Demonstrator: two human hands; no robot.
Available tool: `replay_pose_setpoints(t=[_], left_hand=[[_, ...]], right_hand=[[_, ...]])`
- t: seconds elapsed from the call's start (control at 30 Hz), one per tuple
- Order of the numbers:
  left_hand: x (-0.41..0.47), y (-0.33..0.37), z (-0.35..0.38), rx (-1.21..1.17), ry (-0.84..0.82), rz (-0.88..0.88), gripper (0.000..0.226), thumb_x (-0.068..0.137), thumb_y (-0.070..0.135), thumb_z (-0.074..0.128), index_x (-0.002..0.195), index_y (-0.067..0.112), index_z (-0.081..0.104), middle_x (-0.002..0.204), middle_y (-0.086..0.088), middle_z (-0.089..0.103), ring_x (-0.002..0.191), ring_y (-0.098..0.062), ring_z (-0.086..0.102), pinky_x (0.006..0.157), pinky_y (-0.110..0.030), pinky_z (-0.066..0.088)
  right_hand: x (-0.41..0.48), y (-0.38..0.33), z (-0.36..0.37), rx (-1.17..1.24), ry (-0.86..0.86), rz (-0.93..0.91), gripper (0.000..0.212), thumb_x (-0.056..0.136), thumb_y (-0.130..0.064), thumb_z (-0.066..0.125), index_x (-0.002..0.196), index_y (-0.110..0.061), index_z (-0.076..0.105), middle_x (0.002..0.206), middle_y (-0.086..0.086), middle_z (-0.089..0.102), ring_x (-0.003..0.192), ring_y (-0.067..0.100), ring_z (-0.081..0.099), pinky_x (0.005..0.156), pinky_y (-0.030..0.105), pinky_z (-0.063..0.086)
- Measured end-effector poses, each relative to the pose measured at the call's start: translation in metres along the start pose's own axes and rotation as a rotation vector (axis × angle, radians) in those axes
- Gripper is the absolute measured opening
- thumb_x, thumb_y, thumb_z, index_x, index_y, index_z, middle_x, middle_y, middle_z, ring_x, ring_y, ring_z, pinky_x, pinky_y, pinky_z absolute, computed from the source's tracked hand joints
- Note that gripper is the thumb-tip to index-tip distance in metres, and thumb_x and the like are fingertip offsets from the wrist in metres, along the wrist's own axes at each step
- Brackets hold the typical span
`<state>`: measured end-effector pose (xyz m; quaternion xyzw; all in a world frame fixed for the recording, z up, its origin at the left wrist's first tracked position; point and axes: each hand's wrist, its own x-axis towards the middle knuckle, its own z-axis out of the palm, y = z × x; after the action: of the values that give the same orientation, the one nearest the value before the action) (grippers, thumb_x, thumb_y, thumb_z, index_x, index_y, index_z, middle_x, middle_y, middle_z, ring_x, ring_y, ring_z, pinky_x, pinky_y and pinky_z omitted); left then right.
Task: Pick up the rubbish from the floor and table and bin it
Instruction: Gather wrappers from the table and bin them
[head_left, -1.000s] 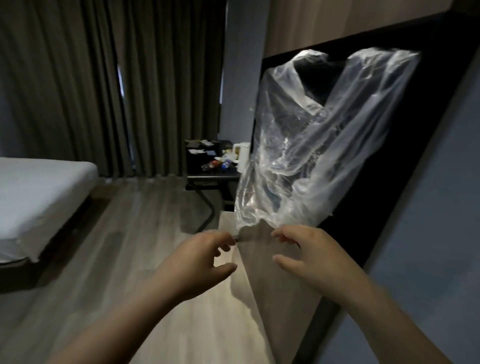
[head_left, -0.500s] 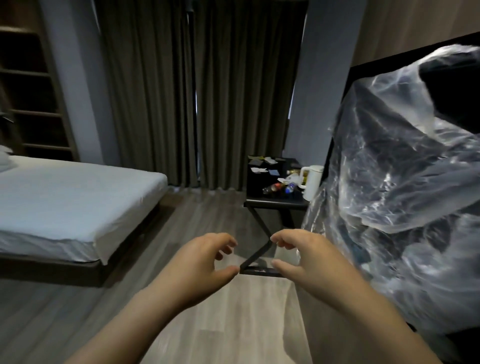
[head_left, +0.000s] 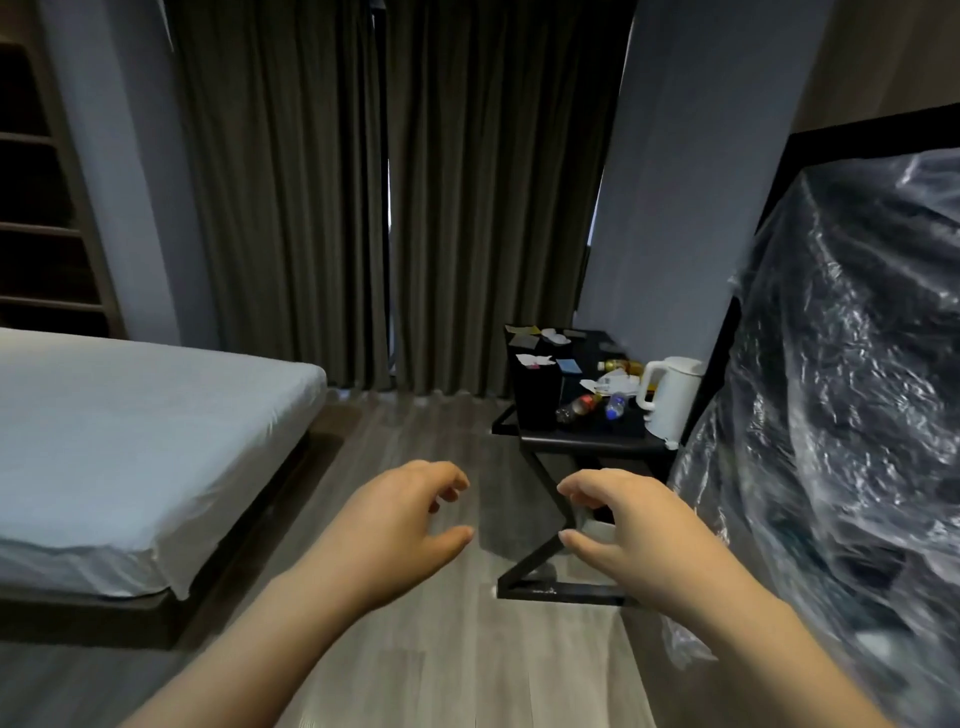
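**Head view: approach stage, before the first pick-up.** The left hand (head_left: 402, 522) and the right hand (head_left: 631, 532) are held side by side in front of the body, well apart from the rubbish. Each is empty, with fingers loosely curled and thumb and fingertips parted.

The rubbish lies ahead on the dark tabletop (head_left: 587, 444):
- a red-labelled bottle (head_left: 577, 407) and a blue-labelled bottle (head_left: 614, 406) lie on their sides near the front edge;
- crumpled paper (head_left: 612, 384) sits just behind them;
- a yellow-labelled bottle (head_left: 617, 366) and paper scraps (head_left: 531, 359) lie further back.

A white kettle (head_left: 670, 400) stands at the right front corner, just beside the bottles. A tall black box (head_left: 537, 397) stands at the tabletop's left edge; whether it is the bin cannot be told.

Judged stage: collection has not yet begun. The next move calls for closing on the tabletop, then reaching for the nearest bottle without knocking the kettle.
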<state>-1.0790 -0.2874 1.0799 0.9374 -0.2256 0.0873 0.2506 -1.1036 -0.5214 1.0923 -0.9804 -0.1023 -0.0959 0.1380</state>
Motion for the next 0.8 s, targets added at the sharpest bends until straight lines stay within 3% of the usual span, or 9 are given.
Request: replay_pose_setpoints(t=[0.27,0.8], left_hand=[[0.095,-0.066,0.017,-0.009,-0.065,-0.004,0.042,0.085,0.047,0.061,0.124,0.037,0.050,0.115,0.020,0.054,0.099,0.003,0.054,0.087,-0.017,0.048],[0.340,-0.151,0.066,0.041,-0.076,-0.057,0.039,0.083,0.047,0.062,0.119,0.036,0.052,0.112,0.020,0.055,0.097,0.004,0.054,0.087,-0.016,0.046]], right_hand=[[0.104,0.026,0.035,0.004,-0.047,0.064,0.043,0.084,-0.044,0.062,0.126,-0.035,0.053,0.120,-0.018,0.057,0.111,0.000,0.052,0.094,0.021,0.046],[0.340,0.146,0.074,0.063,-0.046,0.086,0.045,0.085,-0.044,0.062,0.128,-0.037,0.051,0.124,-0.020,0.056,0.113,-0.001,0.052,0.094,0.019,0.045]])
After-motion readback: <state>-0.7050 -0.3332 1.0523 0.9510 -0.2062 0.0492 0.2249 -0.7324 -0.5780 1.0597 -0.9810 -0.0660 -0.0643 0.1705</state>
